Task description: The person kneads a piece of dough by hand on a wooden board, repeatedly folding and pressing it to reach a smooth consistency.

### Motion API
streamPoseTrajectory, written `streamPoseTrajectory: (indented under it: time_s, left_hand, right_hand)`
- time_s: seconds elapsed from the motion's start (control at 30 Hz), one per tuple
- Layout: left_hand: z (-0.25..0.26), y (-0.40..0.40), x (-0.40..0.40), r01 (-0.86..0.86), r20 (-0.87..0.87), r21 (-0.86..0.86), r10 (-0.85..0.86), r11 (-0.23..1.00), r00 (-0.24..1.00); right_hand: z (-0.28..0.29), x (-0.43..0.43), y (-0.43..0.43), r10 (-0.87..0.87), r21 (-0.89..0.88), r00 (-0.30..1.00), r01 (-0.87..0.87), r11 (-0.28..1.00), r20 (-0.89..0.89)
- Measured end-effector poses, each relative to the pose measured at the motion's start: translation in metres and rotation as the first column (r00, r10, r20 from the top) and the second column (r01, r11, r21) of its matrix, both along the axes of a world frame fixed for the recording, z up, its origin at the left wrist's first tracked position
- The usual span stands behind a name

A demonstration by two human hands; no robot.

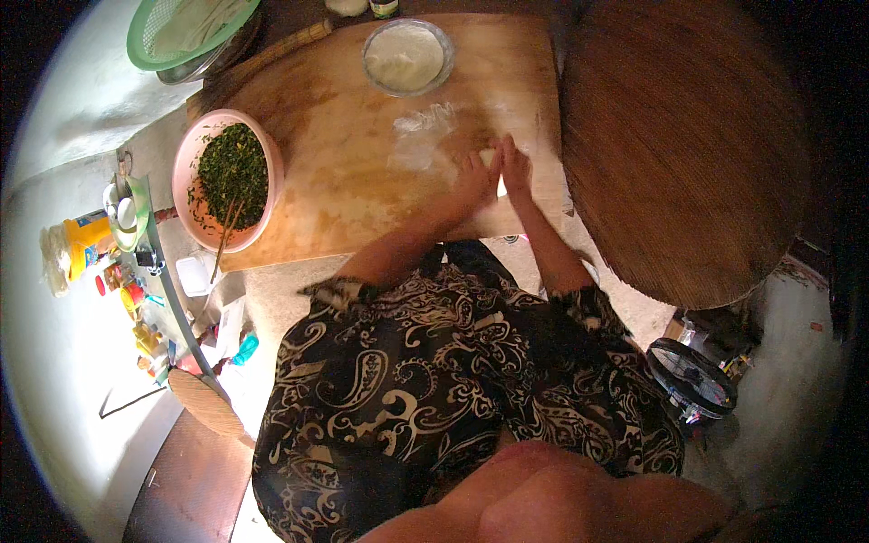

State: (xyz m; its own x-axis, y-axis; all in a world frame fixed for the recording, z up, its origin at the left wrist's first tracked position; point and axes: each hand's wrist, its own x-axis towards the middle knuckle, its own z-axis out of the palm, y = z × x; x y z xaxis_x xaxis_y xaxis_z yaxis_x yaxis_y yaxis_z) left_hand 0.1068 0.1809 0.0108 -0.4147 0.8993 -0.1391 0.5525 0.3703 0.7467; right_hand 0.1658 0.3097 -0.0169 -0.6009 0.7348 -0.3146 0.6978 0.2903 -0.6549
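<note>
Both my hands meet over the right part of a wooden board. My left hand and my right hand are pressed close together around a small piece of pale dough, which shows between the fingers. A white patch lies just below them, partly covered. Dry flour is scattered on the board to their upper left. Farther back stands a bowl of flour. At the board's left edge is a pink bowl with chopped green filling, and a pair of chopsticks leans in it.
A large round ridged lid or tray adjoins the board's right side. A rolling pin lies along the back left edge, beside a green plastic colander over a metal basin. A fan stands at lower right. Left is a cluttered shelf.
</note>
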Motion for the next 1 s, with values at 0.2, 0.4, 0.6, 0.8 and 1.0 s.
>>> streamPoseTrajectory:
  time_s: [0.2, 0.4, 0.6, 0.8, 1.0]
  left_hand:
    - [0.028, -0.063, 0.042, -0.347, 0.399, 0.120, 0.274, 0.930, 0.875]
    - [0.003, -0.025, -0.004, -0.521, 0.784, -0.372, 0.560, 0.769, 0.267]
    - [0.011, -0.020, -0.014, -0.532, 0.591, -0.037, 0.448, 0.846, 0.671]
    - [0.045, -0.058, 0.040, -0.248, 0.056, -0.034, 0.249, 0.968, 0.967]
    - [-0.026, -0.016, -0.024, -0.265, 0.041, -0.019, 0.265, 0.964, 0.963]
  right_hand:
    - [0.002, 0.042, -0.050, 0.155, 0.447, 0.939, -0.001, 0.894, -0.307]
    - [0.002, -0.030, -0.004, 0.017, 0.494, 0.999, -0.030, 0.869, 0.030]
    - [0.041, -0.037, 0.000, -0.314, -0.489, 0.949, 0.270, 0.829, -0.008]
    - [0.046, 0.035, -0.070, -0.247, -0.101, 0.939, 0.229, 0.968, -0.240]
    - [0.013, -0.034, -0.028, 0.084, 0.563, 0.992, -0.124, 0.817, 0.097]
